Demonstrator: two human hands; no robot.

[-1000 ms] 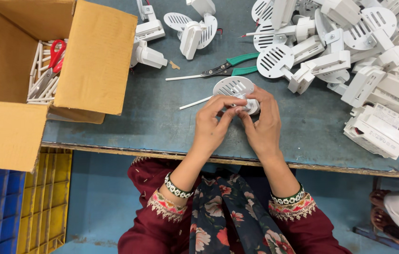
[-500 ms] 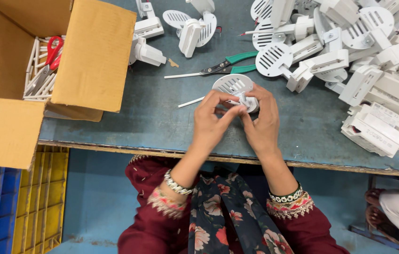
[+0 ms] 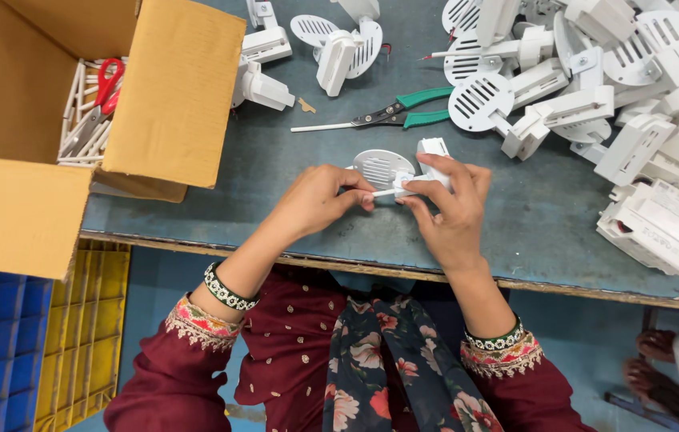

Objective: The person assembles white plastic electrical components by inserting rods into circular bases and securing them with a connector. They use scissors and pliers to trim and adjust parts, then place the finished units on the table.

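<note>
At the centre of the frame I held a white plastic part [image 3: 403,172] just above the blue-grey counter [image 3: 291,200]. My right hand [image 3: 447,212] had its grip closed round the blocky end, fingers over the top. My left hand [image 3: 315,200] pinched the thin stem below the round slotted disc. The part's long axis ran left to right between both hands, each touching it. Green-handled pliers [image 3: 391,114] lay just above.

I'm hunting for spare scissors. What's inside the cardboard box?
Inside the cardboard box lie red-handled scissors on a bundle of white plastic sticks. The box flap covers whatever lies further right.
</note>
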